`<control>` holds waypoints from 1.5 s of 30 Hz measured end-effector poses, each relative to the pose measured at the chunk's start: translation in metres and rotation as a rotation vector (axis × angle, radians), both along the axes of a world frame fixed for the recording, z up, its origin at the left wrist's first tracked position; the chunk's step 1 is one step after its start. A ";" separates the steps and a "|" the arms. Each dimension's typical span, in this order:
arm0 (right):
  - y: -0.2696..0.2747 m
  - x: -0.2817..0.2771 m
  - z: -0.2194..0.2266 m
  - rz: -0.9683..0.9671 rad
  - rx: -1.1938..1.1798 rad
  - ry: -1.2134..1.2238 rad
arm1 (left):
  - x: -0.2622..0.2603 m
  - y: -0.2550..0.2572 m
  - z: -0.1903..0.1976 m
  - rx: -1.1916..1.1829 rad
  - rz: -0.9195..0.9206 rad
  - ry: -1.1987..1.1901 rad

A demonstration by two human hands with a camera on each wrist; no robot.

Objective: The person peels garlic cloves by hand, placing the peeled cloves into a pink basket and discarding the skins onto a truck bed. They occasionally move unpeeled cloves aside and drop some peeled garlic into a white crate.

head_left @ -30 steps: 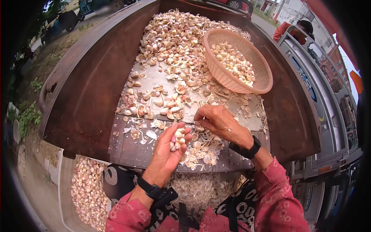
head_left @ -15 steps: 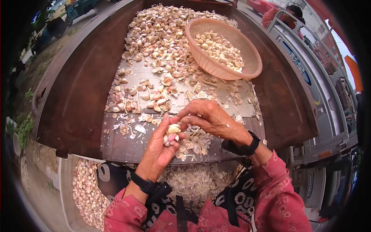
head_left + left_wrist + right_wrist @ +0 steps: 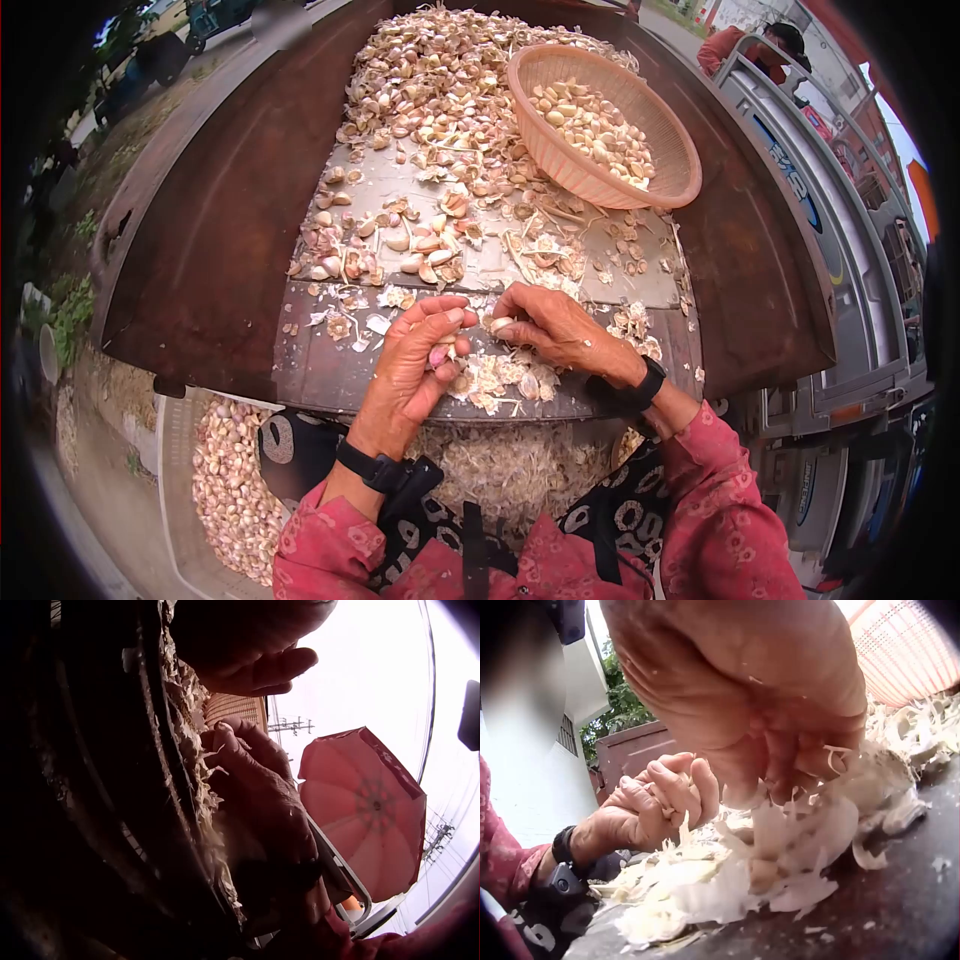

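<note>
Curled fingers of the left hand hold a few garlic cloves, partly hidden by the thumb and fingers. Just to its right, the right hand pinches a pale clove between thumb and fingertips, low over the dark board. The hands are apart. Loose peeled skins lie beneath and between them. In the right wrist view the right hand is right above papery skins, and the left hand is curled beyond it.
A pink basket of cloves leans at the back right, beside a large garlic heap. Brown metal walls flank the surface. A pale crate of cloves stands at lower left. Another person is at upper right.
The right hand has drawn away from the left hand to the right and down, a clove in its fingertips. The left hand's fingers have curled over its cloves.
</note>
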State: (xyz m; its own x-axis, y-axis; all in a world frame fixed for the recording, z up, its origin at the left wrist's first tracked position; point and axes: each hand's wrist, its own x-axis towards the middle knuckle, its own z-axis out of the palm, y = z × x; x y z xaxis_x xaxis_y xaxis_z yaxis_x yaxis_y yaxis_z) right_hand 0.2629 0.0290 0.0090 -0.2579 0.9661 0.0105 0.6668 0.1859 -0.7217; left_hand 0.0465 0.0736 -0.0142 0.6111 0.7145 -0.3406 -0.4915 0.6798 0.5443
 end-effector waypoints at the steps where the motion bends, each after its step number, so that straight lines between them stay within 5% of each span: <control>1: -0.001 0.003 0.002 0.007 0.003 -0.003 | -0.001 0.000 0.000 0.003 0.007 -0.003; 4: -0.010 0.007 0.009 -0.177 -0.397 0.613 | 0.002 -0.004 0.005 0.039 -0.068 0.061; 8: -0.019 0.002 0.020 -0.186 -0.407 0.730 | 0.009 -0.017 0.007 0.211 -0.194 0.124; 14: -0.025 0.002 0.016 -0.115 -0.522 0.893 | 0.012 -0.033 0.023 0.386 -0.129 0.248; 17: -0.039 -0.008 0.036 -0.093 -0.531 1.051 | 0.000 -0.036 0.025 0.156 -0.069 -0.019; 21: -0.102 -0.037 0.124 0.240 -0.715 1.210 | -0.043 -0.059 0.058 0.163 0.075 0.013; 22: -0.112 -0.045 0.129 0.511 -0.706 1.290 | -0.061 -0.070 0.067 0.220 0.160 0.041; 23: -0.115 -0.052 0.128 0.743 -0.401 1.234 | -0.083 -0.081 0.074 0.282 0.243 0.065; 25: -0.131 -0.064 0.158 0.681 -0.528 1.307 | -0.148 -0.097 0.071 0.455 0.353 0.104; 27: -0.134 -0.065 0.162 0.835 -0.583 1.317 | -0.201 -0.116 0.074 0.467 0.690 0.483; 29: -0.151 -0.072 0.148 0.781 -0.664 1.527 | -0.269 -0.134 0.059 0.543 0.725 0.971; 30: -0.152 -0.074 0.147 0.780 -0.533 1.544 | -0.292 -0.147 0.047 0.546 0.723 0.970; 32: -0.154 -0.074 0.145 0.784 -0.404 1.567 | -0.313 -0.167 0.037 0.686 0.686 1.567; 36: -0.150 -0.065 0.150 0.801 -0.344 1.500 | -0.269 -0.190 0.069 0.832 0.660 1.624; 38: -0.152 -0.063 0.152 0.836 -0.353 1.442 | -0.271 -0.176 0.062 0.698 0.593 1.538; 40: -0.161 -0.067 0.149 0.677 -0.512 1.644 | -0.245 -0.159 0.068 0.653 0.552 1.356; 41: -0.158 -0.065 0.145 0.679 -0.512 1.646 | -0.223 -0.153 0.072 0.618 0.534 1.124; 43: -0.141 -0.057 0.130 0.639 -0.406 1.447 | -0.162 -0.149 0.089 0.492 0.442 0.642; 45: -0.125 -0.061 0.124 0.398 -0.147 0.968 | -0.101 -0.148 0.102 0.120 0.166 0.134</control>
State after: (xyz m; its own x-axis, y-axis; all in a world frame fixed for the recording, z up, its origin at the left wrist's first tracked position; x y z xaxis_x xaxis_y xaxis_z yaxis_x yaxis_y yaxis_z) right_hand 0.2023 -0.0964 0.1326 -0.5002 0.8224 0.2710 -0.2951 0.1323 -0.9463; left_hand -0.0550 -0.0747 0.0882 0.4367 0.8418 -0.3173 -0.5090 0.5220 0.6844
